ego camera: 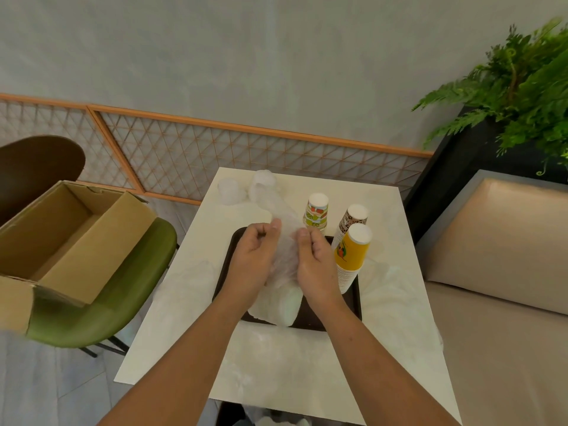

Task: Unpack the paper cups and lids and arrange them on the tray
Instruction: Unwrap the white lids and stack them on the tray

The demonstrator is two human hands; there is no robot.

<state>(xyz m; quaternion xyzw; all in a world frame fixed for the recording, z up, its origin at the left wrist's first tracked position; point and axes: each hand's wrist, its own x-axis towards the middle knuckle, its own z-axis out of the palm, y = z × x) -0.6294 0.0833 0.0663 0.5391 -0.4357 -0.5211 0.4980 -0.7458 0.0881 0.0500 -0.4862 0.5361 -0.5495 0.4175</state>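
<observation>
Pinching the plastic sleeve (284,241) with our left hand (255,256) and right hand (313,262), we free lids (285,305) lying on the tray (353,299). Cup stacks (350,256) already stand at its right side.

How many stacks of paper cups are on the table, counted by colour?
Yellow stack: 1
Brown patterned stack: 1
White stack with green and orange print: 1
Total: 3
</observation>
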